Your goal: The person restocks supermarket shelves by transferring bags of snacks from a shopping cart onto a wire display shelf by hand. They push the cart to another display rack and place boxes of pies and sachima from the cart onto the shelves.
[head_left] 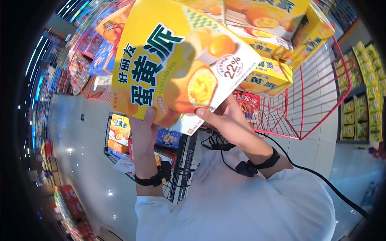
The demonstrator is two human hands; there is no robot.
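A big yellow and white custard pie box (171,76) is held up before me, its printed front facing me and tilted. My left hand (144,122) grips its lower left edge, thumb on the front and the other fingers hidden behind. At the lower right edge my right hand (223,116) pinches it the same way, thumb in front. Each wrist wears a black strap. Beyond the box, more yellow custard pie boxes (269,76) are stacked by a red wire basket stand (317,100).
Below my left forearm a shopping cart (108,150) carries a smaller pie box (120,130) and a blue Sachima package (168,137). Shelves of yellow-green bags (364,92) stand at the right. Colourful packages (90,56) fill a display at the upper left. A black cable (317,172) runs past my right side.
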